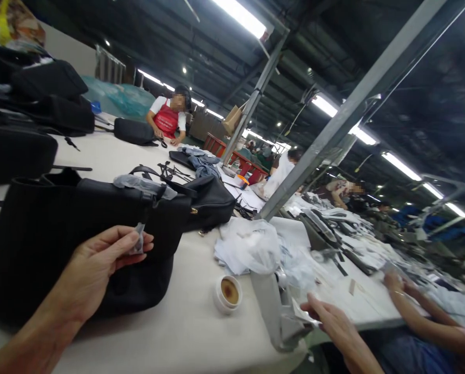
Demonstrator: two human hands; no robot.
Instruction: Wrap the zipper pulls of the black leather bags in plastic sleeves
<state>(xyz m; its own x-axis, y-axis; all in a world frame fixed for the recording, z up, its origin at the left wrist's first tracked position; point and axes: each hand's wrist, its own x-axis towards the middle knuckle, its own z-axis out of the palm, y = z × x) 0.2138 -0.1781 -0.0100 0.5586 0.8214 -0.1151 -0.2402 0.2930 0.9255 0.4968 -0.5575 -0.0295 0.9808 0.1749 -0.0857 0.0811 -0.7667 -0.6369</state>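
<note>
My left hand (pixel 111 250) pinches a small piece of greyish thin wrapping (pixel 139 240) between thumb and fingers, in front of a black handbag (pixel 80 218). The bag stands upright on the table, its top handle partly covered in similar wrapping (pixel 142 184). At the table's front edge, my right hand (pixel 333 322) has its fingers stretched out toward a grey dispenser-like device (pixel 271 306). A shiny pale strip shows by those fingertips; whether they touch it is unclear. Between my hands stands a small white tub (pixel 227 293) with brown contents.
Crumpled clear plastic (pixel 255 244) lies beyond the tub. Another black bag (pixel 211 202) lies behind the handbag, with more black bags (pixel 49 98) piled at left. A metal post (pixel 333 130) slants upward at right. A co-worker's arms (pixel 415 301) reach in at right; another person (pixel 168 117) works opposite.
</note>
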